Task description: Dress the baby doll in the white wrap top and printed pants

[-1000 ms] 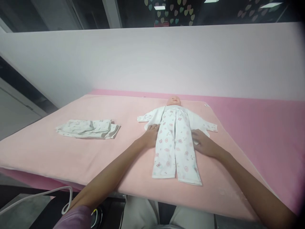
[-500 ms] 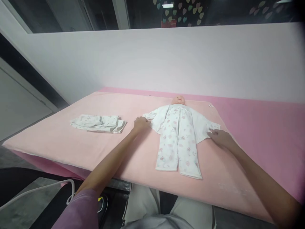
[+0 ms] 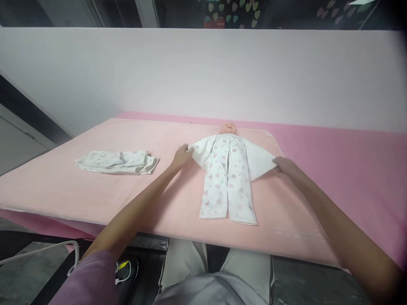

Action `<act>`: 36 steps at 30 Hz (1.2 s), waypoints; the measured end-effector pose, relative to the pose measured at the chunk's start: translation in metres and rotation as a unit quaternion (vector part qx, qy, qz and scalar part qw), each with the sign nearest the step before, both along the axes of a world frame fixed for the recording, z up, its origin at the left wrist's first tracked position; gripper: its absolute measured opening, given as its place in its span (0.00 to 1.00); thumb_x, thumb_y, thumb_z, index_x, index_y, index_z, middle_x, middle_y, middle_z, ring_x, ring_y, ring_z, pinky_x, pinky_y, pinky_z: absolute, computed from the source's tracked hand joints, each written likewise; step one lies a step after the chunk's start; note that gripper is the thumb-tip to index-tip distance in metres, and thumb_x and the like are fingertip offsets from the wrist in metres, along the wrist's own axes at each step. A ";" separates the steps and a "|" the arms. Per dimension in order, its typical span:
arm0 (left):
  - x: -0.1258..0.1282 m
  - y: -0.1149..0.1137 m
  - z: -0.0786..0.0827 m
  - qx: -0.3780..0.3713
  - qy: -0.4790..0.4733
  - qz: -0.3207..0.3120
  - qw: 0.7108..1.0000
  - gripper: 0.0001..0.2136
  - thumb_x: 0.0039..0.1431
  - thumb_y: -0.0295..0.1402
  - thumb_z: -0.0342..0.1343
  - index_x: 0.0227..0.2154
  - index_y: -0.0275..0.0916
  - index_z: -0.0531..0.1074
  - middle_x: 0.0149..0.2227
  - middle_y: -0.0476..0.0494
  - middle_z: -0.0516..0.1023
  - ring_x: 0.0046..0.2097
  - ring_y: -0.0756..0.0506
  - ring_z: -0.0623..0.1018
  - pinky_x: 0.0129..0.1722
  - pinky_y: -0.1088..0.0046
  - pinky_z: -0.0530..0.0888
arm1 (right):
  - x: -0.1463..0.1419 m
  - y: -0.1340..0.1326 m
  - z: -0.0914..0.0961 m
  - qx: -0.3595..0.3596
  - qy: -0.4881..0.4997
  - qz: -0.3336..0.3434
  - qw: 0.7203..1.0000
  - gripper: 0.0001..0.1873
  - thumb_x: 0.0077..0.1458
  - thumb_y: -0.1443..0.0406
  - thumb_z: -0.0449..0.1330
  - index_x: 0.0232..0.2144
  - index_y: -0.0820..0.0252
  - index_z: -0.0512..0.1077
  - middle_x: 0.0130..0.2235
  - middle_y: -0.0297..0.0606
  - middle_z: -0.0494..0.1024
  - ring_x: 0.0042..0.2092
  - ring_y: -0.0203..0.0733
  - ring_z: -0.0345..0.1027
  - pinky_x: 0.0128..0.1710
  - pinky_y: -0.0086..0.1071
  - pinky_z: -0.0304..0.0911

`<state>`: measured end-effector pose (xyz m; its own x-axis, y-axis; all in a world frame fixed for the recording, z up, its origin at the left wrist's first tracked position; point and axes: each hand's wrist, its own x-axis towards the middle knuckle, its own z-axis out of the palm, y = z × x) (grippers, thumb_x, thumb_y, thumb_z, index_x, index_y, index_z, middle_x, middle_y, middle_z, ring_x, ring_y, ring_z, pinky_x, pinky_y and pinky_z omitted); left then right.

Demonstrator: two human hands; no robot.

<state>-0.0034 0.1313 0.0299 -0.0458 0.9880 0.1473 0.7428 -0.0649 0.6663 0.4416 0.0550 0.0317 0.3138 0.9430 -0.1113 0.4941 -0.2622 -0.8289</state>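
Note:
A white baby shirt (image 3: 258, 157) lies spread out with its sleeves to both sides, and printed baby pants (image 3: 216, 182) lie over its middle, legs toward me. At the collar shows a doll's head (image 3: 228, 128); the doll's body, if any, is hidden under the cloth. My left hand (image 3: 182, 155) pinches the end of the left sleeve. My right hand (image 3: 285, 165) grips the end of the right sleeve, which is pulled taut and lifted a little off the bed pad.
A folded stack of printed baby clothes (image 3: 116, 162) lies to the left on the peach pad (image 3: 79, 199). Pink bedding (image 3: 343, 165) extends to the right, and a white wall (image 3: 203, 72) stands behind. A white cable (image 3: 41, 253) hangs at the lower left.
Both hands have closed on the sleeve ends and raised them slightly, drawing the sleeves outward. The head view has shifted, so everything sits somewhat farther left.

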 end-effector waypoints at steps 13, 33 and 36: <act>0.039 -0.038 -0.010 0.246 0.051 -0.345 0.904 0.16 0.69 0.40 0.57 0.56 0.44 0.68 0.60 0.36 0.75 0.61 0.35 0.73 0.61 0.51 0.71 | -0.093 -0.024 0.003 0.331 -0.168 0.293 0.881 0.14 0.69 0.55 0.61 0.53 0.50 0.69 0.50 0.44 0.75 0.50 0.54 0.69 0.52 0.49 0.66; 0.004 -0.030 -0.003 0.141 0.054 -0.247 0.957 0.09 0.70 0.36 0.50 0.48 0.44 0.72 0.49 0.42 0.80 0.52 0.39 0.76 0.53 0.58 0.72 | -0.040 -0.005 -0.006 0.281 -0.223 0.328 0.874 0.11 0.74 0.59 0.52 0.41 0.52 0.72 0.41 0.41 0.78 0.42 0.50 0.69 0.48 0.47 0.64; 0.027 0.036 0.005 0.141 0.028 -0.202 0.969 0.14 0.71 0.37 0.49 0.55 0.42 0.71 0.60 0.38 0.77 0.61 0.37 0.72 0.59 0.56 0.72 | -0.047 0.060 0.008 0.277 -0.210 0.259 0.901 0.14 0.74 0.58 0.53 0.53 0.51 0.75 0.53 0.44 0.80 0.51 0.54 0.72 0.51 0.49 0.67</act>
<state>0.0235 0.1672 0.0351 0.3524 0.8435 0.4055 0.6533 -0.5319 0.5388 0.3948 0.1153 0.0394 -0.2803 0.8496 0.4468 0.7318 0.4904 -0.4733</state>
